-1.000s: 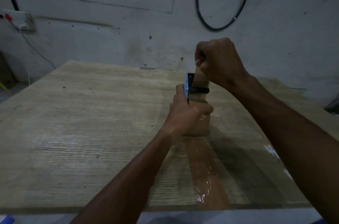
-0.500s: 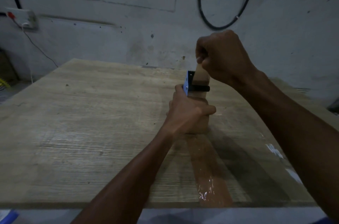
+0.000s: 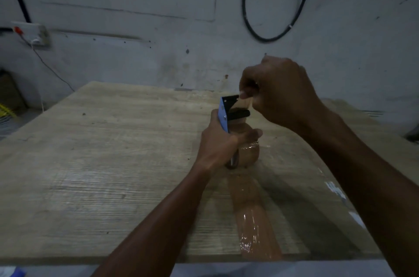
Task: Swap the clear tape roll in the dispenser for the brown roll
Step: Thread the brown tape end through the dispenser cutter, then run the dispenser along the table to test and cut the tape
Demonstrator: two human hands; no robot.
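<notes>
A blue tape dispenser (image 3: 224, 115) with a toothed cutter stands upright on the wooden table (image 3: 113, 152), with the brown roll (image 3: 249, 154) mounted low in it. My left hand (image 3: 221, 145) is wrapped around the dispenser's body. My right hand (image 3: 278, 88) is above and to the right, pinching the free end of the brown tape (image 3: 243, 103) just beside the cutter teeth and the black roller. No clear roll is visible.
A strip of brown tape (image 3: 254, 215) is stuck to the table, running from the dispenser toward the near edge. A black cable (image 3: 267, 37) loops on the wall behind. A wall socket (image 3: 34, 35) sits at the left.
My right hand has come down and slightly right with the tape end, from well above the cutter to right beside its teeth. The left hand and dispenser stay in place.
</notes>
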